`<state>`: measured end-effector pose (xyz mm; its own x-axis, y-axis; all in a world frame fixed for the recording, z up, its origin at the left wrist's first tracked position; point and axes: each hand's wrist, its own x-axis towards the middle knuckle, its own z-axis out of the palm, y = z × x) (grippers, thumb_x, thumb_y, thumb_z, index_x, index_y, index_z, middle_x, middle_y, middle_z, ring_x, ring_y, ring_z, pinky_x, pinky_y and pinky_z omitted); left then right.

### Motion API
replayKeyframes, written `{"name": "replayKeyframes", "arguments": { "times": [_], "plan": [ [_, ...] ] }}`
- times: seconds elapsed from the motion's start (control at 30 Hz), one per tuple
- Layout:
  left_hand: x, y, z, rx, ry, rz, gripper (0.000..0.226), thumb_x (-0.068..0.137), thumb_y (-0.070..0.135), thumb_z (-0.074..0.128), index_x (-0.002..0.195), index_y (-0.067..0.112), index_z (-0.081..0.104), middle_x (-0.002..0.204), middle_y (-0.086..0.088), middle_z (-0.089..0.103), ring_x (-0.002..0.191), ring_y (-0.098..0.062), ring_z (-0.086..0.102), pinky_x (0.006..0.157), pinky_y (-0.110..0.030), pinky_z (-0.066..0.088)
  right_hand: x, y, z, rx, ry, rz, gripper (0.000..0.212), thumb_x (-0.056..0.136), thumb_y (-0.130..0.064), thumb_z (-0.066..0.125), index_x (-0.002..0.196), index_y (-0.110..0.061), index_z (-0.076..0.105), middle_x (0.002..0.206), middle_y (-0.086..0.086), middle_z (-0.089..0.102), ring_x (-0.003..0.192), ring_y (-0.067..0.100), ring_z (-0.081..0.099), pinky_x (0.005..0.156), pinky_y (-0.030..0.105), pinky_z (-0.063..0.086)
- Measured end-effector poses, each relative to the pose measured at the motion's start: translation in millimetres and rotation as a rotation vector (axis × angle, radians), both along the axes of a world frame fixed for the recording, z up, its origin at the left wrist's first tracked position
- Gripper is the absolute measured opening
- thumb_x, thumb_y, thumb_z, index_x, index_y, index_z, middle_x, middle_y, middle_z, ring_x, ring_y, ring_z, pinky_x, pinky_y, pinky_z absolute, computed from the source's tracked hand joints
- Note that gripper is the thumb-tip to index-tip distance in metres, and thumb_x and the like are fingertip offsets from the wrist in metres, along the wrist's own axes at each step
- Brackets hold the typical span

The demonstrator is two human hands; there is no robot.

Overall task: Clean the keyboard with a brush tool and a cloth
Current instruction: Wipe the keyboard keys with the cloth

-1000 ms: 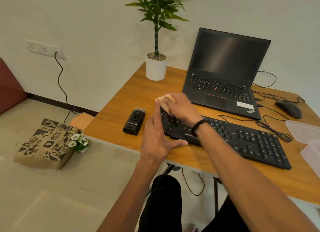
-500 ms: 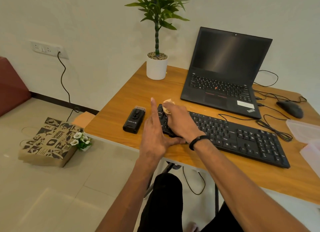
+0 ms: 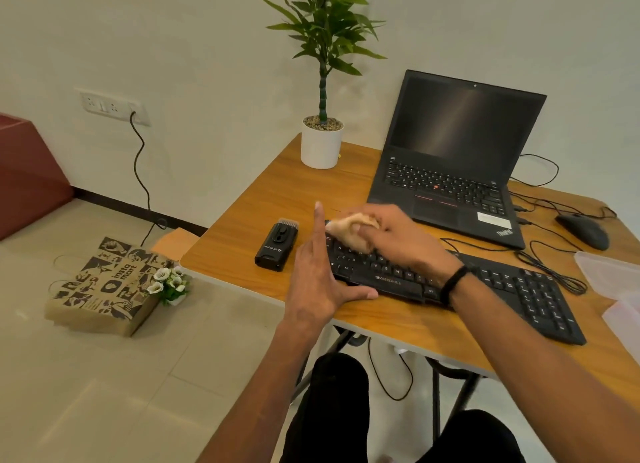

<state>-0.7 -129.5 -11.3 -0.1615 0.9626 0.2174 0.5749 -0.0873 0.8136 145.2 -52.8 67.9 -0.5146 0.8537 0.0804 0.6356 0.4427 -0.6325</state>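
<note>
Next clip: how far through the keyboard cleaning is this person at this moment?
Looks done: brushing, probably, since the brush tool lies untouched on the desk beside the keyboard. In hand: the right hand grips a cloth on the keyboard's left end, while the left hand steadies that edge with straight fingers. Left: probably wiping the middle keys and the number pad.

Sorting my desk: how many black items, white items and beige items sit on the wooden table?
Black: 4, flat keyboard, open laptop, rounded mouse, small brush tool
White: 1, round plant pot
Beige: 1, crumpled cloth
Total: 6
</note>
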Motion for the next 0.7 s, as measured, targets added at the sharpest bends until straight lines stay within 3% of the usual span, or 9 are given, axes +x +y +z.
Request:
{"name": "replayKeyframes", "arguments": {
  "times": [0.1,0.23,0.37,0.47,0.53,0.63,0.7],
  "plan": [
    [-2.8,0.1,-1.1,-0.001,0.016,0.007,0.171,0.046,0.050,0.102,0.156,0.047,-0.029,0.165,-0.008,0.035,0.150,-0.025,0.036,0.121,-0.052,0.037,-16.7,15.3,-18.3,0.226,-0.042,-0.203,0.035,0.107,-0.016,0.050,0.138,-0.025,0.060,0.128,0.003,0.068,0.109,0.022,0.062,0.081,0.027,0.047],
    [-9.5,0.2,-2.7,-0.010,-0.039,-0.012,0.168,0.050,0.044,0.103,0.158,0.047,-0.026,0.156,-0.009,0.046,0.144,-0.024,0.043,0.119,-0.045,0.039,-41.0,16.6,-46.3,0.161,-0.156,-0.127,0.036,0.106,-0.010,0.049,0.140,-0.017,0.056,0.135,0.012,0.065,0.120,0.029,0.060,0.092,0.032,0.048],
    [-17.4,2.5,-5.0,0.015,-0.095,-0.042,0.166,0.053,0.036,0.104,0.158,0.047,-0.025,0.153,-0.007,0.051,0.142,-0.025,0.049,0.118,-0.048,0.043,-47.3,6.0,-49.0,0.219,-0.147,-0.129,0.037,0.103,-0.005,0.050,0.138,-0.013,0.057,0.130,0.012,0.067,0.116,0.030,0.062,0.090,0.036,0.051],
    [-20.5,2.8,-3.6,0.018,-0.120,-0.076,0.164,0.057,0.029,0.103,0.158,0.047,-0.024,0.149,-0.006,0.057,0.136,-0.019,0.056,0.117,-0.035,0.041,-46.2,-5.4,-47.6,0.222,-0.138,-0.097,0.034,0.102,-0.003,0.050,0.134,-0.013,0.058,0.128,0.011,0.066,0.112,0.027,0.063,0.090,0.035,0.052],
    [-23.3,2.7,-3.8,0.024,-0.123,-0.093,0.160,0.062,0.023,0.102,0.159,0.042,-0.024,0.144,-0.005,0.061,0.122,-0.006,0.059,0.107,-0.020,0.040,-47.5,-16.3,-46.2,0.197,-0.113,-0.063,0.035,0.102,-0.002,0.049,0.133,-0.015,0.058,0.126,0.011,0.067,0.108,0.026,0.064,0.089,0.035,0.055],
    [-24.8,3.6,-5.4,0.044,-0.117,-0.092,0.151,0.073,0.013,0.094,0.159,0.042,-0.026,0.130,-0.004,0.067,0.100,-0.001,0.066,0.099,-0.023,0.050,-45.3,-35.9,-45.5,0.152,-0.082,-0.015,0.039,0.102,-0.004,0.049,0.135,-0.021,0.058,0.129,0.008,0.069,0.112,0.023,0.065,0.094,0.033,0.053],
    [-25.3,2.7,-7.0,0.071,-0.118,-0.086,0.145,0.077,0.007,0.090,0.160,0.042,-0.024,0.129,0.005,0.062,0.103,0.008,0.061,0.099,-0.015,0.048,-38.9,-45.1,-45.0,0.111,-0.077,0.020,0.038,0.103,-0.006,0.049,0.136,-0.024,0.058,0.133,0.006,0.068,0.116,0.022,0.064,0.096,0.030,0.050]
  ]
}}
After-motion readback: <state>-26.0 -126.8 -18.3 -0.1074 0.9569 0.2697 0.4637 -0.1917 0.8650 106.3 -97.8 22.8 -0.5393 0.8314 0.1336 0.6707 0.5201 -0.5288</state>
